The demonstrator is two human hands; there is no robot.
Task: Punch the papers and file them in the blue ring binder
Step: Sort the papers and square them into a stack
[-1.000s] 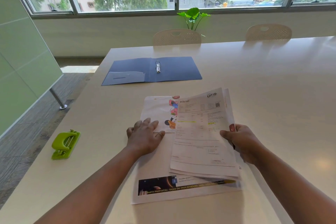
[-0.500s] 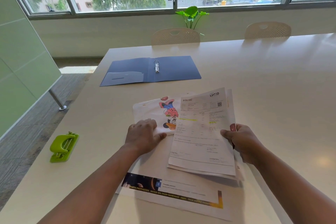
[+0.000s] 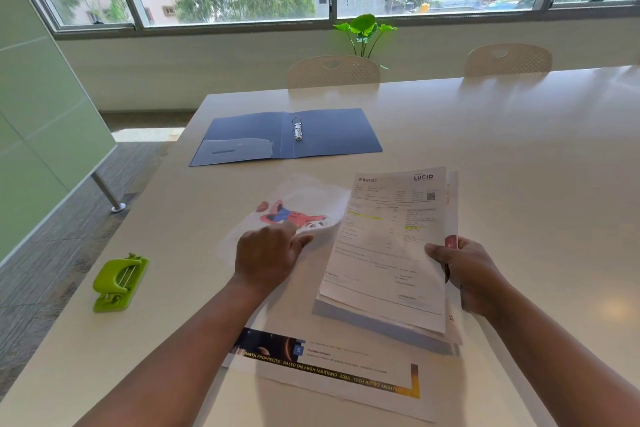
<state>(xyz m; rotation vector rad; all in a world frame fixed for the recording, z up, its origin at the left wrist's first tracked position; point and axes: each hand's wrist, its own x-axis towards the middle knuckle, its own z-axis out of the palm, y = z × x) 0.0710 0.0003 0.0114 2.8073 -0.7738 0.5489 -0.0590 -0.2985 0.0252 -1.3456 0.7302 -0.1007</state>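
Leftward, the cartoon sheet (image 3: 304, 208) was dragged by the left hand (image 3: 268, 253), pinched; limp papers (image 3: 388, 253) (edge-held) were gripped by the right hand (image 3: 467, 274).

Head view, close, looks forward and down across table (image 3: 502, 156) (edges perhaps distorted).

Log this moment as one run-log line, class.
left hand: pulls cartoon sheet | right hand: grips stack | binder: open | punch: untouched
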